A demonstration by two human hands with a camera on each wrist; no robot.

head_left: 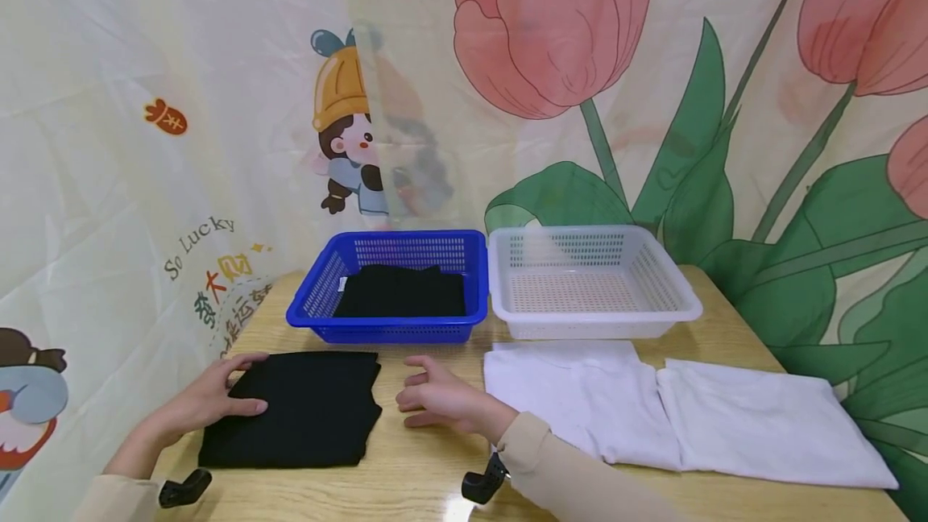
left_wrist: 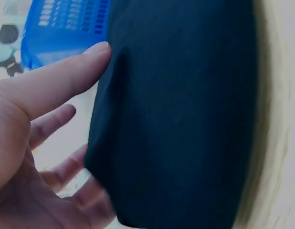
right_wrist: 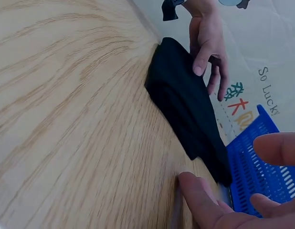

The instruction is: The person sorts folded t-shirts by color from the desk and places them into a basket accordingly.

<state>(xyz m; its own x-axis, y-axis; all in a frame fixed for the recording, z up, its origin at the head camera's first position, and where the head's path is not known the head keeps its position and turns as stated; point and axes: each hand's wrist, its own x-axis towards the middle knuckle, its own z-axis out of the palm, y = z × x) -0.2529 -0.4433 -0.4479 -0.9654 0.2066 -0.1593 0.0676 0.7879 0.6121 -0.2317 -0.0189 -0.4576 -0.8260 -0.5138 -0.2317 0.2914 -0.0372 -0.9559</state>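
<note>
Folded black cloth (head_left: 297,413) sits by the left edge of the tabletop (head_left: 406,482). Left hand (head_left: 205,398) has loosely parted fingers at it, right hand (head_left: 451,403) spread, empty. One-sided lifting could unfold it imo.

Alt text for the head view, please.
Left hand at the left edge of a folded black cloth, right hand past its right edge, over a wooden table. A blue basket holding black fabric and a white basket stand behind; white cloths lie at right.

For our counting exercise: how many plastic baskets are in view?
2: a blue rectangular plastic basket at the back of the wooden table, and a white rectangular plastic basket beside it, to the right.
</note>
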